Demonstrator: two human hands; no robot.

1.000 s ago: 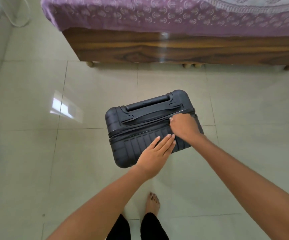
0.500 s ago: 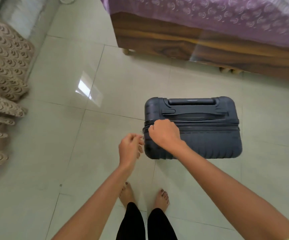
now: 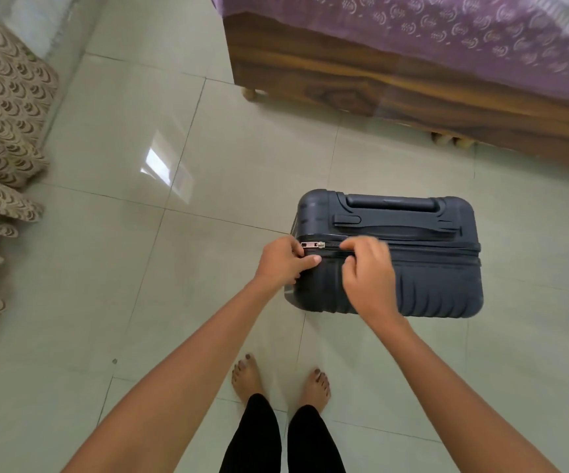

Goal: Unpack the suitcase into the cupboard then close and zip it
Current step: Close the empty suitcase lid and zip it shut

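One dark suitcase (image 3: 412, 268) stood upright on the pale tiled floor (image 3: 139, 302), closed, just beyond the person's two bare feet (image 3: 247, 375) and near the wooden bed (image 3: 412, 93) at the far right. Its top face looked up at the camera, with the long axis of that face running left to right and the ribbed front shell on the near side. Two handles showed on top: the retracted pull handle (image 3: 392, 203) along the far edge and a flat carry handle (image 3: 395, 228) just nearer. The zip line ran left to right across the top, and one silver zipper pull (image 3: 313, 245) lay flat on it near the left corner, pointing left. No brand, label or writing could be read on the case. The left hand (image 3: 281, 262) had its fingers curled against the left corner, the thumb laid out below the pull. The right hand (image 3: 366, 268) was bent over the zip line just right of the pull, fingertips pinched down on the seam. A purple patterned bedcover (image 3: 446, 32) hung over the bed, and beige patterned fabric (image 3: 0, 107) filled the left edge
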